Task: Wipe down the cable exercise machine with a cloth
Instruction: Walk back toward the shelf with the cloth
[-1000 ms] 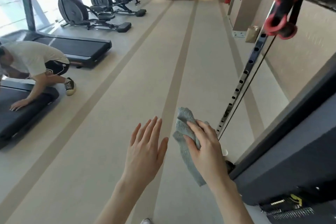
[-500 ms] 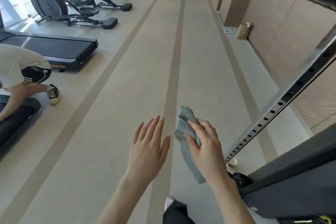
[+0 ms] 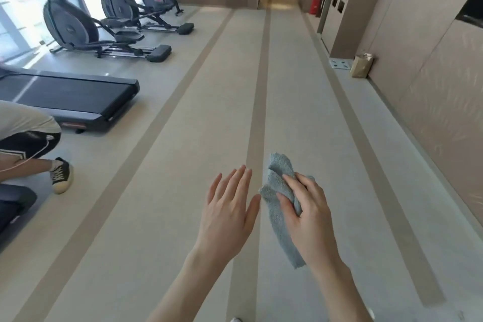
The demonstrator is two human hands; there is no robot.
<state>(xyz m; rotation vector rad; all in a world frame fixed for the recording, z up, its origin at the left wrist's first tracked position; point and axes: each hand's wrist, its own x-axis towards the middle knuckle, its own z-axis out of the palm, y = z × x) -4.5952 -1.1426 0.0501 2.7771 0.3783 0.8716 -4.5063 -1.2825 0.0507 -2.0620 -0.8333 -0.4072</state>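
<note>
Left grip [image 3: 227,206] flat, right grip [image 3: 309,217] pinches cloth [image 3: 278,180].

The plain grey-blue cloth [image 3: 281,230] shows against a pale beige floor [image 3: 170,191] banded lengthwise with darker tan stripes. At the left of the frame the treadmill [image 3: 78,97] is black with a thin red strip. The ellipticals [image 3: 69,25] above it are black and dark grey, and a person wears an off-white shirt [image 3: 23,119], black shorts [image 3: 28,144] with white trim and a black shoe [image 3: 60,176] with a cream sole. At the upper right are taupe-brown walls [image 3: 431,73], a red extinguisher [image 3: 315,2] and a tan bag [image 3: 362,66].
</note>
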